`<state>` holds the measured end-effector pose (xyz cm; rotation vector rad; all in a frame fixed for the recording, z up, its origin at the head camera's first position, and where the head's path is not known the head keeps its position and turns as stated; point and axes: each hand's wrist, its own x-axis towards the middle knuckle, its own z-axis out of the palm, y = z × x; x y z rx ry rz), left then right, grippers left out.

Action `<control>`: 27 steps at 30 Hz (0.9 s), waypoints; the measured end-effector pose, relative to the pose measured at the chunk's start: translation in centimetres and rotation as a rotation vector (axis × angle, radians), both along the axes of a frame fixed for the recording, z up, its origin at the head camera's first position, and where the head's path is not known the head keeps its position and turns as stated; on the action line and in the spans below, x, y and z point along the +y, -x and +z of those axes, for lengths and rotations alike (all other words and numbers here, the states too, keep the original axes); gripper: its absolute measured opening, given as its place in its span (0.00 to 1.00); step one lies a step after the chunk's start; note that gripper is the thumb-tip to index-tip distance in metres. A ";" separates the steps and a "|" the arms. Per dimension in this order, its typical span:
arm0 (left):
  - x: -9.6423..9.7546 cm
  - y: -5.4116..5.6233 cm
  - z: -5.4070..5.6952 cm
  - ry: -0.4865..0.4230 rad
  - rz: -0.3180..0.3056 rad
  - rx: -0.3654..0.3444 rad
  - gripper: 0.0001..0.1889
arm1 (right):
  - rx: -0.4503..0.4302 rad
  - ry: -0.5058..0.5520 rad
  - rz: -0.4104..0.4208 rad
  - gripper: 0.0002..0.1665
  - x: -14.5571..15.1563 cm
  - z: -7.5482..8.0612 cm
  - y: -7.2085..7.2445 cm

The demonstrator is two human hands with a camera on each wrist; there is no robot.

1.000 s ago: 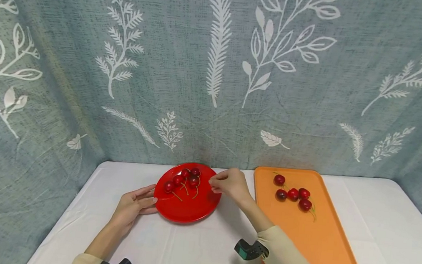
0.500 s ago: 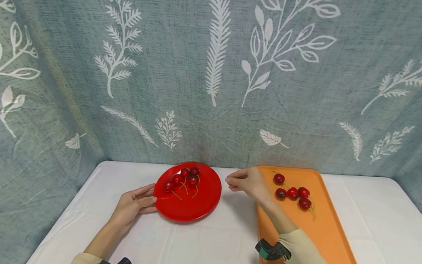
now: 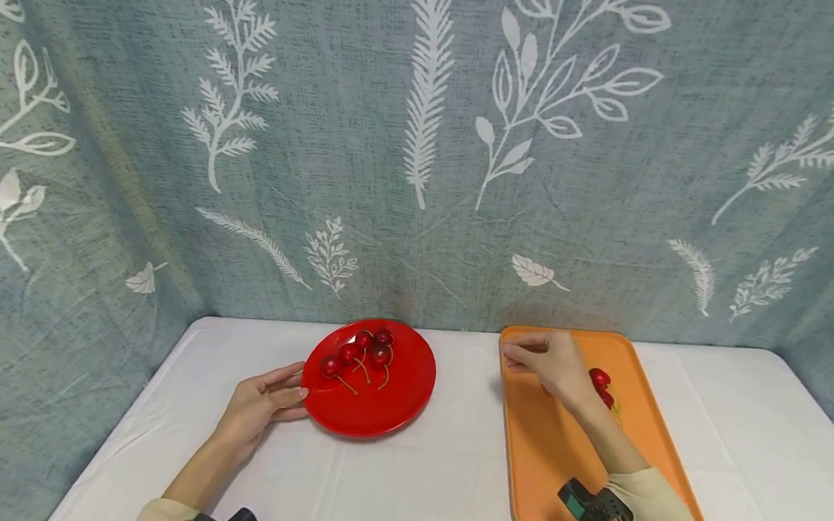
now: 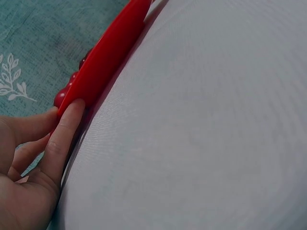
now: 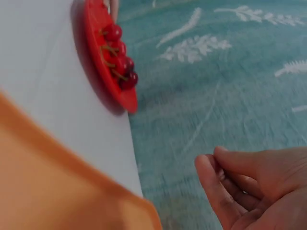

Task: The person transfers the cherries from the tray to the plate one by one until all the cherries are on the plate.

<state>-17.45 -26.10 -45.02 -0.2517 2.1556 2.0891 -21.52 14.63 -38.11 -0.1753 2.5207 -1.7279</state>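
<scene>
My left hand (image 3: pixel 260 406) grips the left rim of a red plate (image 3: pixel 366 413), thumb at the edge. The left wrist view shows a finger (image 4: pixel 67 124) against the plate's outer side. On the plate lie several cherries with stems, such as one red cherry (image 3: pixel 331 366) nearest that hand. My right hand (image 3: pixel 553 365) is over the far left corner of an orange tray (image 3: pixel 553 488). Its fingers are curled, the thumb and forefinger tips meet, and nothing shows between them in the right wrist view. Beyond the hand, tray cherries (image 3: pixel 600 378) are partly hidden by the wrist.
A white cloth (image 3: pixel 426 493) covers the table, with a stretch of it between plate and tray. Behind the table hangs a blue-green curtain (image 3: pixel 366 165) with white leaf patterns, reaching down to the far edge.
My right hand has moved rightward from above the plate's right edge to over the tray, now covering some of the cherries there. My left hand and the plate keep their places.
</scene>
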 end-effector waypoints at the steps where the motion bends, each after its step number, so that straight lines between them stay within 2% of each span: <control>1: -0.1 0.0 0.0 -0.003 0.000 -0.001 0.28 | -0.004 0.002 -0.006 0.16 0.3 0.0 0.0; 8: -0.6 -0.4 0.2 0.002 -0.004 0.000 0.28 | 0.003 0.001 -0.040 0.17 2.0 -0.2 -0.2; 15: -0.3 -0.2 0.1 -0.002 -0.014 -0.001 0.28 | 0.152 -0.217 -0.100 0.16 5.2 -1.0 -0.7; 17: -0.2 -0.1 0.1 -0.003 -0.014 0.001 0.28 | 0.186 -0.246 -0.113 0.15 6.3 -1.1 -0.9; 23: 0.0 0.1 0.0 -0.011 -0.025 0.005 0.28 | 0.182 -0.270 -0.142 0.14 9.3 -0.9 -1.6; 27: 0.0 0.1 -0.1 -0.017 -0.021 0.006 0.28 | 0.159 -0.325 -0.163 0.15 10.8 -1.1 -1.7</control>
